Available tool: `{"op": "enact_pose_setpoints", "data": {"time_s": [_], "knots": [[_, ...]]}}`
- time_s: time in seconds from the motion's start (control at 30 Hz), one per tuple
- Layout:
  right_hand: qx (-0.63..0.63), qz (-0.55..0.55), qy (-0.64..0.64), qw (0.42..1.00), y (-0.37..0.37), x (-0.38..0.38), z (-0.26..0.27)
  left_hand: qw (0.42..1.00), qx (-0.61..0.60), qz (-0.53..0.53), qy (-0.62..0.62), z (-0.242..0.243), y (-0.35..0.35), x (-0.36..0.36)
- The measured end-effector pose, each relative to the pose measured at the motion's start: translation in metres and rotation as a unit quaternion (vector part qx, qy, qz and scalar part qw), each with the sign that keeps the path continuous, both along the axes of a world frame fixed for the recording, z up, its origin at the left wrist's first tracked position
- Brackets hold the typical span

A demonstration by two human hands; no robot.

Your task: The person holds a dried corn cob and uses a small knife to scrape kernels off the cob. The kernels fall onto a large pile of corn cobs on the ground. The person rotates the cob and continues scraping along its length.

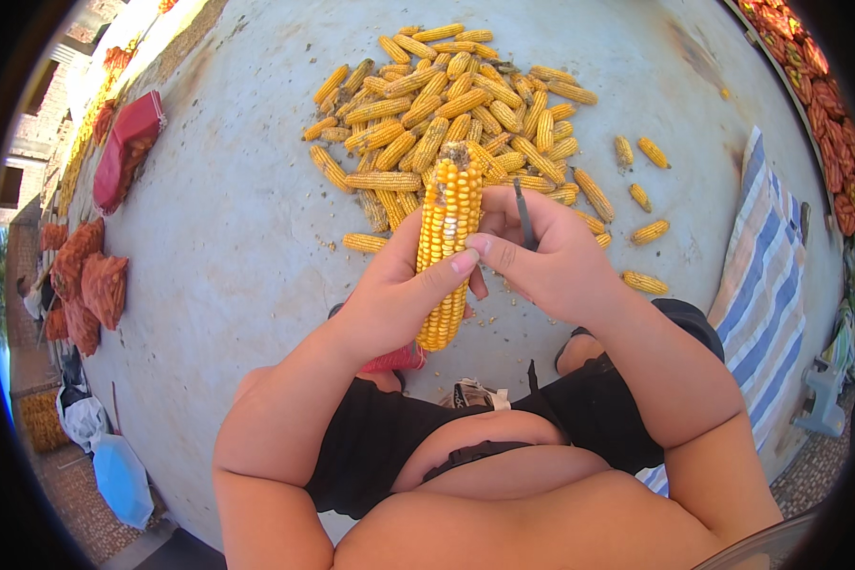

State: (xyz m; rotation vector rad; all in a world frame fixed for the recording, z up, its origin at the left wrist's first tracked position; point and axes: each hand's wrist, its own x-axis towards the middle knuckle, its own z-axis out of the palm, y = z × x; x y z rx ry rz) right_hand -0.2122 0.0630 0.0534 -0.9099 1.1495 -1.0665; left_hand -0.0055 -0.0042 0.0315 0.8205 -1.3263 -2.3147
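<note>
An ear of yellow corn (447,242) stands nearly upright before me, its damaged, greyish end away from me. My left hand (399,292) is closed around its left side, with the thumb across the kernels. The thumb of my right hand (534,249) touches the ear near the left thumb. A thin dark metal tool (523,214) sticks up from the right hand's grip; its lower part is hidden by the fingers. Beyond both hands lies a heap of husked corn ears (463,100) on the concrete floor.
Loose ears (645,281) and kernels lie right of the heap. A striped blue-and-white sheet (769,285) spreads at the right, beside a plastic stool (821,399). Red mesh sacks (103,288) and a red bag (128,153) are at the left, near a blue umbrella (121,481). A person (32,293) is at the far left.
</note>
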Motion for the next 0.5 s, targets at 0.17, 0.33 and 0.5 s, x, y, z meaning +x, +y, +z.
{"op": "enact_pose_setpoints", "data": {"time_s": [0.17, 0.33, 0.5], "knots": [[0.05, -0.026, -0.098, 0.994, 0.001, -0.008, -0.004, 1.0, 0.004, -0.006, 0.004, 0.004, -0.002, -0.002], [0.228, -0.278, -0.356, 0.863, -0.009, -0.01, -0.008, 0.997, 0.046, 0.059, 0.002, -0.006, -0.004, 0.002], [0.129, -0.155, -0.232, 0.952, 0.002, -0.007, -0.003, 0.991, 0.071, 0.108, 0.043, -0.007, -0.01, 0.006]]}}
